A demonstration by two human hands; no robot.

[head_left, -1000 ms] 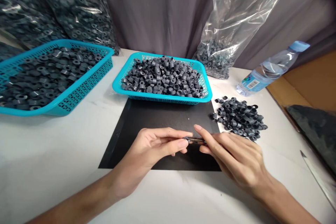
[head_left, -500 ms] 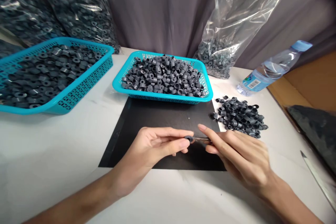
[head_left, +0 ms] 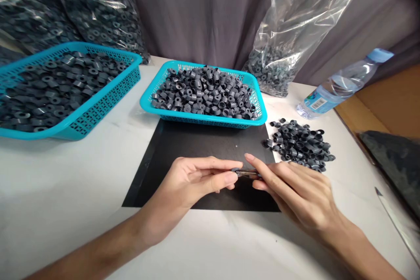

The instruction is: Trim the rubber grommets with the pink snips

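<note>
My left hand (head_left: 192,186) pinches a small dark grey plastic ring (head_left: 235,169) between thumb and forefinger, mostly hidden by the fingertips. In my right hand (head_left: 300,188) is a small pair of metal nippers (head_left: 247,174), whose jaws touch the ring; the handles are hidden in the palm. My right forefinger lies stretched above the tool. Both hands are over a black mat (head_left: 200,144) on the white table (head_left: 78,192).
Beyond the mat stands a blue basket (head_left: 203,119) heaped with grey rings; a larger blue basket (head_left: 82,118) is at left. A loose pile of rings (head_left: 300,144), a water bottle (head_left: 344,83) and a plastic bag (head_left: 275,61) are at right. More bags (head_left: 101,13) stand at the back left.
The nippers have moved left, closer onto the ring, along with my right hand. The ring has tilted slightly in my left fingers.
</note>
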